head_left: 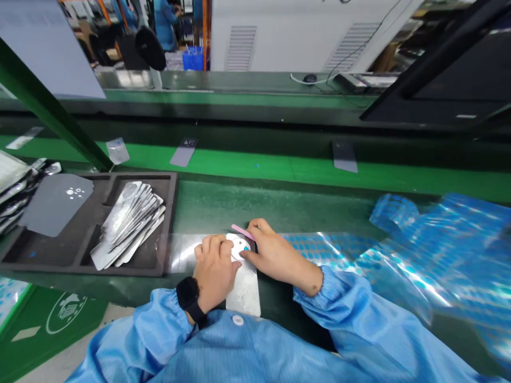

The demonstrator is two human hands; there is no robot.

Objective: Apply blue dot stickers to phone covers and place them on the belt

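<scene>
Dark green workbench (223,205) crosses my view. Near its front edge lies a flat rectangular silver plate (244,292), with a white round part and a small blue spot (246,248) toward its far end. My left hand (213,268) has bent fingers upon the plate's left edge; if they pinch, I cannot tell. My right hand (277,258) holds a thin pink stick (240,231). Leftward, a shallow black tray (169,229) carries fanned silver pieces (130,223) along its right edge.
</scene>
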